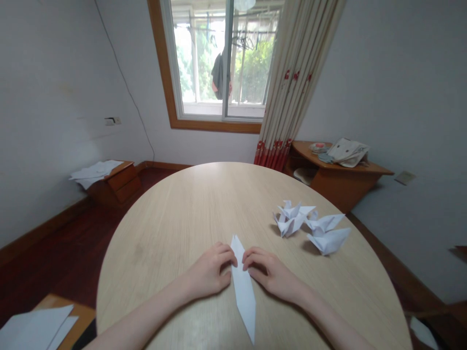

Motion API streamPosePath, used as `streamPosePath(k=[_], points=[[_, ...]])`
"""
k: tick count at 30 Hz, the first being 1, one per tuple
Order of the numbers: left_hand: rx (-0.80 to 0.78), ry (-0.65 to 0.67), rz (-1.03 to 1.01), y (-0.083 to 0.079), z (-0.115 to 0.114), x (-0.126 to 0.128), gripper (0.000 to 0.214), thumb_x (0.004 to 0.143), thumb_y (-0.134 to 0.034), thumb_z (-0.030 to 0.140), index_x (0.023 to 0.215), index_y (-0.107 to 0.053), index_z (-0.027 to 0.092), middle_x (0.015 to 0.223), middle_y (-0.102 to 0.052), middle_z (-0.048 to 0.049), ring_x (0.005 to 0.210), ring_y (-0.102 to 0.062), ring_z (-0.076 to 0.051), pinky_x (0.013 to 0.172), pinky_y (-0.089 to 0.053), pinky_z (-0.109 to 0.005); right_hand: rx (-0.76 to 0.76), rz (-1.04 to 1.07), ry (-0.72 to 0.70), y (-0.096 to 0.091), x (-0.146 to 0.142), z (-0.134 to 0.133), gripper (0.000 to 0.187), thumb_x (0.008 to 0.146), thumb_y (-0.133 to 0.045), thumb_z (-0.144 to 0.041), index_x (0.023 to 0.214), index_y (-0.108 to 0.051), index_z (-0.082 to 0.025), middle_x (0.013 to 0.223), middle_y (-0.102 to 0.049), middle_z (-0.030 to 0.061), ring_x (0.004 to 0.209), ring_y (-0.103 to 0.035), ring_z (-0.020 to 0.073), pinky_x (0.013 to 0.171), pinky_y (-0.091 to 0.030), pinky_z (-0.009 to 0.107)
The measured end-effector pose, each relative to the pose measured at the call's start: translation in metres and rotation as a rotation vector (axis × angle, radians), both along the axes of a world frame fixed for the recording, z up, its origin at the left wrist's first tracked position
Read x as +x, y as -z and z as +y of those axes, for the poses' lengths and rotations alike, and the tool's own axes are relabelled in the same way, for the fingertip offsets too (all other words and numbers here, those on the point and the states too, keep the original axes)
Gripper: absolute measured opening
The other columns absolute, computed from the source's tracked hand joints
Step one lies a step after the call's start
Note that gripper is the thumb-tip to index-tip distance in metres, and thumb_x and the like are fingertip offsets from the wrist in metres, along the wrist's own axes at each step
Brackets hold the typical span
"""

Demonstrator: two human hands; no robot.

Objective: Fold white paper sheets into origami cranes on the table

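Note:
A long, narrow strip of folded white paper (244,297), pointed at its near end and split into small tips at its far end, lies on the round wooden table (175,218). My left hand (209,270) is at its left edge, fingers curled and thumb beneath them. At the opposite edge, my right hand (273,274) has its fingers bent and closed in on the paper. Whether the thumbs go under the paper is hard to make out. To the right stand several folded paper cranes (329,241), grouped close together, apart from both hands.
Loose white sheets (36,328) lie on a wooden surface at the lower left. Further back are a small cabinet (126,182) with papers on top and a corner desk (343,182) bearing a bag. A window and curtain (292,97) are beyond the table.

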State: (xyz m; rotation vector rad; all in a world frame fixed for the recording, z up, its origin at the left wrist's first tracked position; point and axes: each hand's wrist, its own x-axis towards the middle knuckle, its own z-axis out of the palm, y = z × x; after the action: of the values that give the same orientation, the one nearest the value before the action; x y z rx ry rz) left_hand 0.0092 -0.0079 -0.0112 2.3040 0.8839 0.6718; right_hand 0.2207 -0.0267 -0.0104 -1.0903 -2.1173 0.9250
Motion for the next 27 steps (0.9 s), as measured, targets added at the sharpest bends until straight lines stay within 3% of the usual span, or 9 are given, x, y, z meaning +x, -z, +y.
streamPosePath(k=[6, 16, 27], points=[[0.065, -0.020, 0.209, -0.012, -0.004, -0.003, 0.028, 0.066, -0.061, 0.014, 0.093, -0.058, 0.021, 0.100, -0.062, -0.0029, 0.094, -0.051, -0.025, 0.085, -0.030, -0.039, -0.066, 0.025, -0.051, -0.005, 0.002, -0.001, 0.025, 0.069, -0.051, 0.000, 0.082, -0.059, -0.021, 0.103, -0.061, 0.0034, 0.100, -0.059, 0.0183, 0.092, -0.044, 0.036], [0.045, 0.045, 0.256, -0.013, -0.006, -0.006, 0.027, 0.079, -0.068, 0.032, 0.101, -0.056, 0.023, 0.109, -0.057, -0.0045, 0.102, -0.047, -0.026, 0.086, -0.028, -0.038, -0.146, 0.036, -0.108, -0.005, 0.004, -0.003, 0.018, 0.075, -0.061, -0.007, 0.086, -0.056, -0.021, 0.108, -0.055, 0.0033, 0.106, -0.054, 0.0181, 0.097, -0.041, 0.036], [0.015, -0.007, 0.204, -0.002, -0.002, -0.002, 0.009, 0.093, -0.049, 0.026, 0.093, -0.055, 0.019, 0.103, -0.058, -0.0047, 0.097, -0.048, -0.023, 0.085, -0.031, -0.038, -0.077, 0.003, -0.037, -0.002, 0.000, 0.001, 0.008, 0.084, -0.055, -0.015, 0.088, -0.061, -0.020, 0.100, -0.060, 0.0036, 0.097, -0.056, 0.0196, 0.091, -0.043, 0.036]])
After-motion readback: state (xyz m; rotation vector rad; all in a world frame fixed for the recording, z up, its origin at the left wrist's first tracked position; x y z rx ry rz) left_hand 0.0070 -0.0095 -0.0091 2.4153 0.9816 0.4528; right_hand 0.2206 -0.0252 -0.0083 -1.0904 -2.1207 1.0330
